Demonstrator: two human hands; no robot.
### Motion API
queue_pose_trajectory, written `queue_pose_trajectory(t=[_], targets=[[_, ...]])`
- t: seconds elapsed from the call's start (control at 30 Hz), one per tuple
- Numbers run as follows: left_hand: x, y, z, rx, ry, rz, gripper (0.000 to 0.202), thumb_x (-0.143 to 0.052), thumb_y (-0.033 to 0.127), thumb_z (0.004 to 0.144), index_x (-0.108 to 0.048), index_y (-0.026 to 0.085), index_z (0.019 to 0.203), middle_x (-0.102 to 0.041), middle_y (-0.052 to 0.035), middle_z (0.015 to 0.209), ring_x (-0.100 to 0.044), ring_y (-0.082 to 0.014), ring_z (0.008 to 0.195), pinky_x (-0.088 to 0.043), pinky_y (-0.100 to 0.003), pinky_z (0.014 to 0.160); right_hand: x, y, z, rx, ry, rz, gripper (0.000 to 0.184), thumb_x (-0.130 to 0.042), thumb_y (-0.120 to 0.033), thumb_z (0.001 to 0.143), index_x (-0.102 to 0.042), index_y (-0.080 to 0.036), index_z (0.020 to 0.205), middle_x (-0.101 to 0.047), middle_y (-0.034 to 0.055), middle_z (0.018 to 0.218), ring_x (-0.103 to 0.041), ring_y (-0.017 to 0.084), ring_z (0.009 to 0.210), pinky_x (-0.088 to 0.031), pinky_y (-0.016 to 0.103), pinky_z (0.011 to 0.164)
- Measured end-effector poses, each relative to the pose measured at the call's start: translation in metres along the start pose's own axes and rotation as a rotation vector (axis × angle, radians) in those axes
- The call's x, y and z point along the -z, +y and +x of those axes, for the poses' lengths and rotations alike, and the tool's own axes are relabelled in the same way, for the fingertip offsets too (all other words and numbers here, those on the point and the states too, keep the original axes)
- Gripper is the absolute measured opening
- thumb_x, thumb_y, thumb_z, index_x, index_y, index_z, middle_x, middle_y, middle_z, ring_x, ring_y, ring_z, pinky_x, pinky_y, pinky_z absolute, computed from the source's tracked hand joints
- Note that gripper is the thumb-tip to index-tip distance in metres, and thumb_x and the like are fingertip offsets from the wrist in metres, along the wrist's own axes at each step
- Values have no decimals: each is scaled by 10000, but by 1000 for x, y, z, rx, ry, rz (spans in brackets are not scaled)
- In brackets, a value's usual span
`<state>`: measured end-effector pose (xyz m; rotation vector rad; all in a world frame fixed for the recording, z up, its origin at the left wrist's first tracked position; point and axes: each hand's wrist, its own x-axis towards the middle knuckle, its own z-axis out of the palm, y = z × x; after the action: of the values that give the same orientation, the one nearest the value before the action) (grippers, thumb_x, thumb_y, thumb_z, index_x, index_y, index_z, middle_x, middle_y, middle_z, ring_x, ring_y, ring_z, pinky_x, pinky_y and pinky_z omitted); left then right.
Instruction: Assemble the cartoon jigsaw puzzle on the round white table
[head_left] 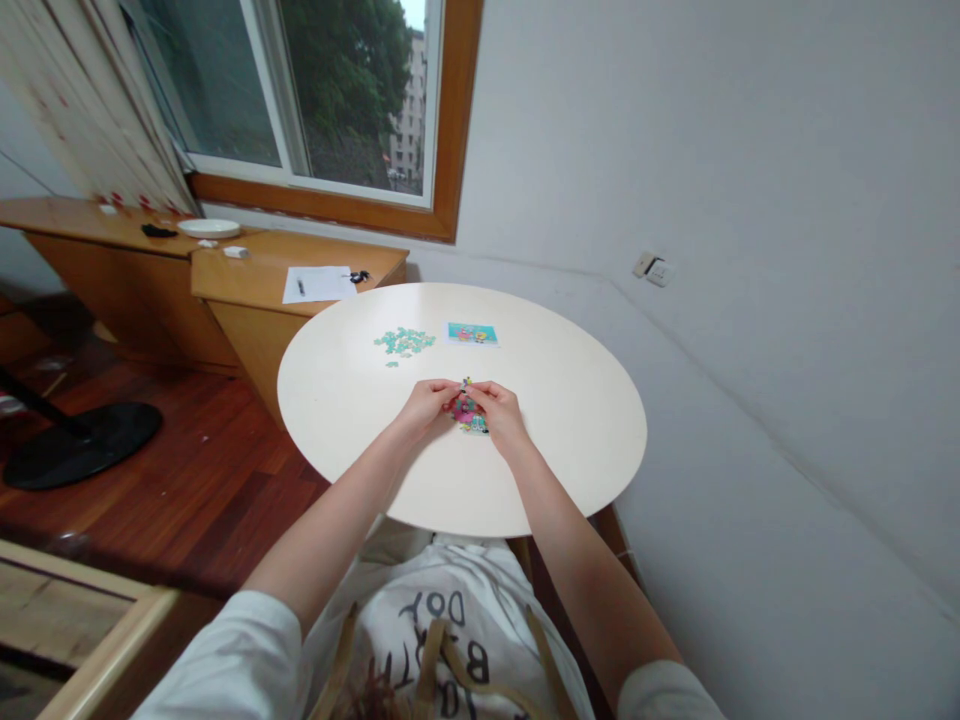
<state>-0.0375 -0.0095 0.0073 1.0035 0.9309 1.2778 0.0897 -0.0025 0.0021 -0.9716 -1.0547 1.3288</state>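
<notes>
Both hands meet over the middle of a round white table [577,400]. My left hand [433,400] and my right hand [498,405] are closed, fingertips pinched together on a small jigsaw puzzle piece [466,383] with some yellow on it. Just below the fingers lies a partly joined jigsaw puzzle [466,412], pink, green and white; the hands cover its sides. Farther back, a loose pile of pale green puzzle pieces [405,341] sits at the left, with one piece [392,364] apart from it. A teal picture card [472,334] with cartoon figures lies to the right of the pile.
Behind the table on the left stands a wooden cabinet [300,255] bearing a sheet of paper [321,284], a small black object [360,277] and a white plate [209,228]. A black round stand base [82,445] is on the floor at left. A white wall [750,250] rises on the right.
</notes>
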Motion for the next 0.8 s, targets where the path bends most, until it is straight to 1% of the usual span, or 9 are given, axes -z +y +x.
queue_pose_trajectory(t=[0.13,0.3,0.43,0.57,0.8], targets=[[-4,5,-2,-26,7,74,101,-634,157,657,-657,99,577,-533,-7,487,-413,-75,457,-315,-234,506,0,1,1,54,26,-50,203,-751,-309,490,-623,-182,583,-633,-23,567,-559,111,550,-456,256,589],[-5,4,-1,-155,33,242,173,-705,219,629,-617,119,518,-532,3,478,-437,-91,486,-325,-238,524,-1,5,2,124,51,-167,162,-732,-270,492,-609,-184,553,-618,-31,556,-552,118,562,-462,266,610],[-1,1,3,-193,62,240,213,-714,262,630,-607,126,506,-528,8,466,-434,-93,481,-318,-236,507,-2,6,3,129,36,-170,150,-721,-280,510,-631,-183,581,-631,-23,580,-559,113,563,-467,265,604],[-1,1,3,-161,84,214,210,-722,262,625,-619,120,510,-521,7,460,-422,-88,472,-312,-235,501,-1,7,4,121,38,-155,150,-718,-292,527,-647,-186,606,-638,-20,595,-572,112,576,-473,260,600],[-2,2,1,-72,3,157,229,-704,307,645,-637,113,544,-494,18,463,-395,-80,469,-307,-232,502,3,11,8,136,67,-91,160,-721,-245,504,-630,-187,621,-639,-25,620,-583,111,603,-486,263,635]])
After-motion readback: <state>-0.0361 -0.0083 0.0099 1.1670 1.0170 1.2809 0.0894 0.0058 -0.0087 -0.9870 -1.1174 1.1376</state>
